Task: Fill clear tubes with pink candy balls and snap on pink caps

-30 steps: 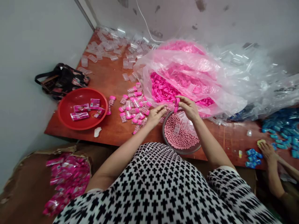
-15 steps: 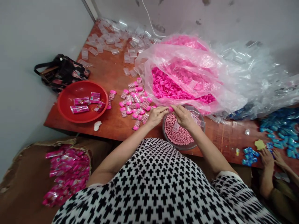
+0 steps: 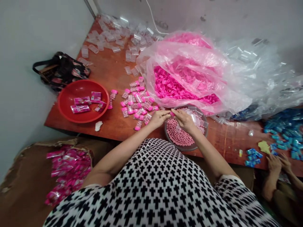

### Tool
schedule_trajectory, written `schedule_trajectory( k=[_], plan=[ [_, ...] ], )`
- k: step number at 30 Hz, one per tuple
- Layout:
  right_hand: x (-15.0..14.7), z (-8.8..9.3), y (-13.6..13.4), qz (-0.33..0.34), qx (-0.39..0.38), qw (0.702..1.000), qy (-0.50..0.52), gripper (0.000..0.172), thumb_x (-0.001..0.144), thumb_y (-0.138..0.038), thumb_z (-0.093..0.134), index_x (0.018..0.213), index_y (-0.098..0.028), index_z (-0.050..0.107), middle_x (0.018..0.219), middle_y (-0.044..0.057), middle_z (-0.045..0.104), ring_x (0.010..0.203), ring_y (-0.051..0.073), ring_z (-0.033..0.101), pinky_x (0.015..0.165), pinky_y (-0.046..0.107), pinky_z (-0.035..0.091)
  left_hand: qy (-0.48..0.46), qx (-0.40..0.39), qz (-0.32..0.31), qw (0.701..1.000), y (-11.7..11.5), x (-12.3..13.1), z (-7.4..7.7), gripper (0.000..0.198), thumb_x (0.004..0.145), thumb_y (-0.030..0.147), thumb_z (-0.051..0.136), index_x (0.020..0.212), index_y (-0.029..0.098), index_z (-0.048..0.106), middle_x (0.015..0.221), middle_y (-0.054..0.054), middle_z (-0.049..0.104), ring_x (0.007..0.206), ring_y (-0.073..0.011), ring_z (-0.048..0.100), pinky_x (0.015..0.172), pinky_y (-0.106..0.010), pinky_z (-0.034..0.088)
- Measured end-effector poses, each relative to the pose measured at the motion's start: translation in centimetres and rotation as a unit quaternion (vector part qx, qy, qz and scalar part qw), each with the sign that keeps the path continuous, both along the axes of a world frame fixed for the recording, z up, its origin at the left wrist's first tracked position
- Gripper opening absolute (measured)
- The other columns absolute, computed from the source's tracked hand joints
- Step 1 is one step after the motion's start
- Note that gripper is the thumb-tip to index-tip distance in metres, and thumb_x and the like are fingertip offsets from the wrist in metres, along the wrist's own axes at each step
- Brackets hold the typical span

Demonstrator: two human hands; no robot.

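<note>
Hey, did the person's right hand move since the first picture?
Yes. Measured against the big bag, the right hand moved left and nearer the body, closer to the left hand.

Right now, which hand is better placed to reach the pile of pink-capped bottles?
Left, I'd judge. The left hand sits just beside the bottles; the right hand is farther off, over the bowl. Both hands meet around a pink cap, though.

One red bowl [image 3: 82, 85], four pink packets [image 3: 81, 101] inside, one gray basin [image 3: 188, 148], one black handbag [image 3: 63, 71], many pink-capped bottles [image 3: 137, 106]
</note>
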State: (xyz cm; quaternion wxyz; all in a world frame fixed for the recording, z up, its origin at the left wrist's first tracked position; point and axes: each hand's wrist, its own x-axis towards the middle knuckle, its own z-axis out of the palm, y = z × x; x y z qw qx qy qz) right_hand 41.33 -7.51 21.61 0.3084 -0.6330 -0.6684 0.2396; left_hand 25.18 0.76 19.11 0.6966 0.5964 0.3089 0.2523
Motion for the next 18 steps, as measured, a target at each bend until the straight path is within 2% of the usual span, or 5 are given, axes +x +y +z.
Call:
schedule_trajectory(
  k=[3,6,8,12,18],
  plan=[
    [-0.3,0.8,-0.2,-0.069,-0.045,0.969,0.232,0.042,0.084,-0.038,0.057,0.125,-0.029,0.056,0.105,0.005,0.066,0.097,0.02,0.06,0.09,0.039,0.048,-0.05,-0.158,0.061,0.984,-0.3,0.0,-0.5,0.051,0.066,0.047,0.072,0.105,0.015,0.07,0.097,-0.006,0.072,0.078,-0.0205,0.065,0.07,-0.033,0.054],
    [-0.8,1.0,-0.9,-0.119,-0.079,0.89,0.433,0.048,0.073,-0.039,0.07,0.119,-0.029,0.059,0.111,0.003,0.066,0.099,0.019,0.061,0.092,0.039,0.048,-0.067,-0.206,0.103,0.971,-0.5,-0.4,-0.5,0.054,0.064,0.047,0.074,0.108,0.016,0.069,0.1,-0.007,0.072,0.079,-0.0207,0.066,0.073,-0.036,0.055],
    [-0.9,0.7,-1.2,-0.155,-0.085,0.853,0.49,0.04,0.067,-0.039,0.075,0.104,-0.027,0.066,0.103,0.002,0.068,0.09,0.018,0.064,0.088,0.037,0.05,-0.058,-0.165,0.105,0.979,-0.6,-0.8,-0.3,0.05,0.064,0.047,0.073,0.103,0.016,0.071,0.099,-0.007,0.072,0.084,-0.0219,0.066,0.081,-0.038,0.053],
    [-0.6,0.6,-1.1,-0.171,-0.098,0.822,0.534,0.031,0.064,-0.044,0.076,0.086,-0.023,0.068,0.086,0.001,0.069,0.076,0.014,0.063,0.078,0.032,0.053,-0.023,0.01,0.058,0.998,-0.7,-1.1,0.0,0.033,0.07,0.043,0.07,0.093,0.02,0.075,0.098,-0.007,0.073,0.093,-0.0228,0.064,0.095,-0.041,0.046],
    [-1.6,0.9,-1.0,-0.094,-0.286,0.734,0.609,0.033,0.067,-0.047,0.071,0.083,-0.019,0.065,0.08,0.002,0.068,0.086,0.018,0.064,0.08,0.04,0.054,-0.033,0.088,0.027,0.995,-1.8,-0.6,-0.4,0.023,0.076,0.036,0.066,0.091,0.022,0.075,0.099,-0.006,0.072,0.102,-0.0224,0.061,0.097,-0.04,0.044]
  ],
)
